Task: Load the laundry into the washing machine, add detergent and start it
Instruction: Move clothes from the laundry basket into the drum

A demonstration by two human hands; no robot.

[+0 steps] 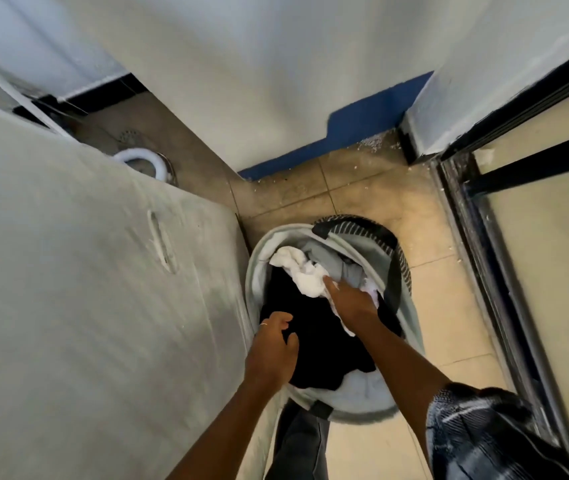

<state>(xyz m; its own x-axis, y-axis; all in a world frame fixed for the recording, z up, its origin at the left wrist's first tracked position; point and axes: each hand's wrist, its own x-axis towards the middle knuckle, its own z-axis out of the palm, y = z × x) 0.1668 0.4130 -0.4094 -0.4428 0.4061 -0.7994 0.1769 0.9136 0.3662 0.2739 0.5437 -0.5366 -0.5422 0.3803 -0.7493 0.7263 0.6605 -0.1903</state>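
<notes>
both hands down in the laundry basket, loading not yet begun

the laundry basket (336, 233) stands on the tiled floor (397, 209) at lower centre of the frame, just beside the covered washing machine (85, 289) that fills the left side. the basket looks full: a black garment (321, 334), a white cloth (302, 271) and grey fabric (341, 263) lie crumpled together. the right hand (352, 301) grasps the white cloth; the left hand (272, 348) hovers over the black garment with fingers loosely curled, holding nothing. judging from this, the machine's grey cover is on, so uncovering, loading, detergent and starting all remain.
</notes>
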